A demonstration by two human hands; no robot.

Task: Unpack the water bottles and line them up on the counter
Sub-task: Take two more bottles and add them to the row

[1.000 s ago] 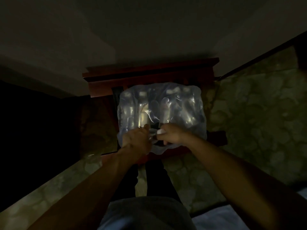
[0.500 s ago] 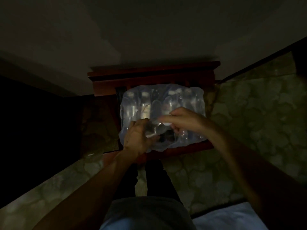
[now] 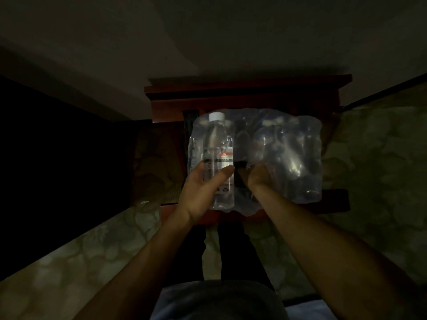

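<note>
A shrink-wrapped pack of water bottles (image 3: 288, 153) lies on a dark red wooden stand (image 3: 231, 93) in dim light. One clear water bottle (image 3: 218, 144) with a white cap and a label is out of the wrap, upright above the pack's left side. My left hand (image 3: 203, 192) is wrapped around its lower half. My right hand (image 3: 258, 179) rests at the torn near edge of the plastic wrap, fingers curled into it; what they grip is hard to make out.
A patterned stone floor (image 3: 369, 169) surrounds the stand. A pale wall (image 3: 208, 42) rises behind it. A dark area (image 3: 57, 158) fills the left. My legs (image 3: 226, 250) stand right in front of the stand.
My left hand has pulled one bottle out of the wrap and lifted it upright. My right hand dropped from above the pack to the torn near edge.
</note>
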